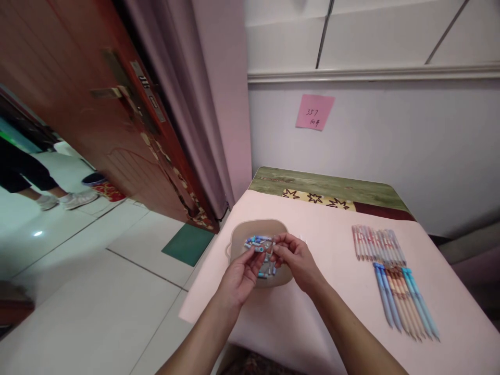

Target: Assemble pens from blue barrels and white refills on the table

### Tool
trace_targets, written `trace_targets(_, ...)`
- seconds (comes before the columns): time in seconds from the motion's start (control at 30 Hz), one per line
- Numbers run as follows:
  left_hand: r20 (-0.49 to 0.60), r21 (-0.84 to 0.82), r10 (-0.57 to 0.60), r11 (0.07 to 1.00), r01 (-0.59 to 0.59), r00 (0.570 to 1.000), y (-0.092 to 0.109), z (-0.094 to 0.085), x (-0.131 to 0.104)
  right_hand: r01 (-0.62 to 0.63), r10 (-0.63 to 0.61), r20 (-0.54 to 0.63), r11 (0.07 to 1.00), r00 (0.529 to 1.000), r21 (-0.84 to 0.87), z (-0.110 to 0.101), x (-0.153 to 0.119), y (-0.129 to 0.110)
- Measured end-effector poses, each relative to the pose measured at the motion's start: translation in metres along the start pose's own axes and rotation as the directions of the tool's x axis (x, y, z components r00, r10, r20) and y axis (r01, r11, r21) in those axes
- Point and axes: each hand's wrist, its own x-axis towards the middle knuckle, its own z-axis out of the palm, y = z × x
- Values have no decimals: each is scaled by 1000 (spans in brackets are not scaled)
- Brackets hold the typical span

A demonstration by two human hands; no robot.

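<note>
Over a beige plastic basket (pixel 239 234), my left hand (pixel 241 273) pinches a small light-blue pen part (pixel 259 249), a short tube with its open end towards my right hand. My right hand (pixel 295 256) is just beside it, thumb and fingers pressed together; whatever they hold is too small to make out. Several loose blue and grey pen parts (pixel 262 275) lie in the basket below both hands. To the right, a row of blue, tan and turquoise pens (pixel 404 304) lies side by side. Behind it is another row of clear, reddish pens (pixel 378 245).
A pale pink cloth (pixel 328 323) covers most of the table, with a green wood-patterned strip (pixel 324 185) at the back. A pink note (pixel 314 112) is on the wall. At left stand an open brown door (pixel 128 130) and a person's legs (pixel 27 172).
</note>
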Motion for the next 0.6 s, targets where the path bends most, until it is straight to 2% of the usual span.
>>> trace_targets(0.2,42,-34,-5,999,6,999,-3,2,-6,153,-156,-38,986,987,-63,9,-5,1)
trace_targets(0.47,36,-93,-2,996,6,999,-3,3,-9,167,-171,-1,966,985,-197,8,0,14)
trace_targets(0.6,70,-127,-2,992,10,998,-4,0,-8,205,-208,20,936,978,-287,10,0,13)
